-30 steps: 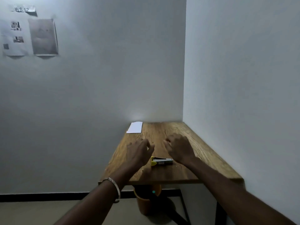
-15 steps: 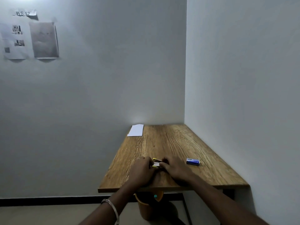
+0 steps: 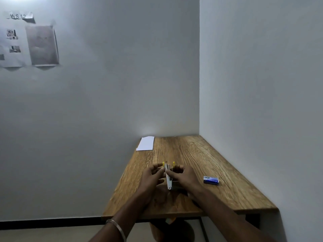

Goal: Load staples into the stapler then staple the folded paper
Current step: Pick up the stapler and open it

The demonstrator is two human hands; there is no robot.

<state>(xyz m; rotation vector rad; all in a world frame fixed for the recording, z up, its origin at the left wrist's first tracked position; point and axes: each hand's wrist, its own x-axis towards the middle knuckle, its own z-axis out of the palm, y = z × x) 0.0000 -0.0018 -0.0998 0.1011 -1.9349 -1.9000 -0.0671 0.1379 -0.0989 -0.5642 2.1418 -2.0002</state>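
A small yellow and white stapler [image 3: 168, 179] is held up above the wooden table [image 3: 201, 159], spread open with its yellow ends pointing away from me. My left hand [image 3: 151, 179] grips its left side and my right hand [image 3: 185, 178] grips its right side. A blue staple box [image 3: 211, 180] lies on the table to the right of my right hand. The folded white paper [image 3: 146, 143] rests at the table's far left corner, against the wall.
The table stands in a corner, with a wall behind it and one along its right side. An orange bin [image 3: 160, 229] sits on the floor under the near edge. Printed sheets [image 3: 29, 42] hang on the back wall, upper left.
Both hands came together on the stapler, lifted it off the table and spread it open. The blue staple box, hidden under my right hand at first, now shows.
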